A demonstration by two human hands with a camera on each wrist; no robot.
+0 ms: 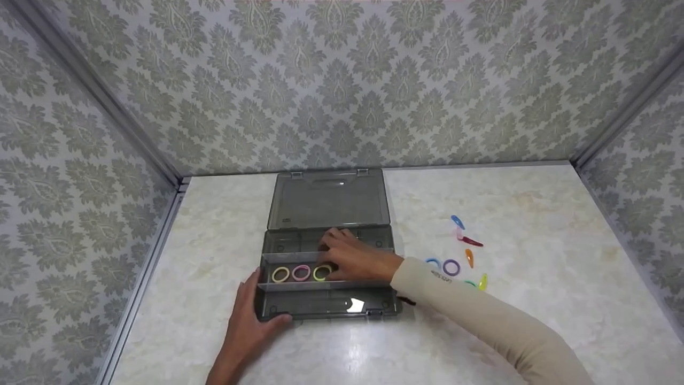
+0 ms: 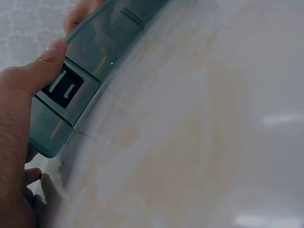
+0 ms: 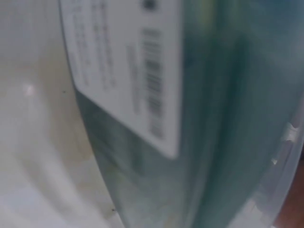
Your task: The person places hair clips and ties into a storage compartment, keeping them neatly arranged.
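Note:
A translucent grey plastic box [image 1: 328, 310] stands with its lid [image 1: 328, 203] laid back. Two thin dividers run across it. Pale yellow [image 1: 280, 275], pink [image 1: 301, 272] and yellow-green [image 1: 320, 273] hair ties lie in a row in the middle compartment. My left hand [image 1: 251, 315] holds the front left corner, thumb along the front edge and fingers at the left side; the left wrist view shows the thumb on the rim. My right hand [image 1: 355, 259] reaches into the box, its thumb over the yellow-green tie's right edge. Whether it pinches anything is hidden.
To the box's right lie purple [image 1: 451, 267], blue [image 1: 433, 262] and green [image 1: 470, 283] hair ties, the last partly behind the sleeve [image 1: 475, 310]. Several snap hair clips lie nearby, including blue [image 1: 457, 222], dark red [image 1: 472, 241], orange [image 1: 469, 258] and yellow [image 1: 483, 282].

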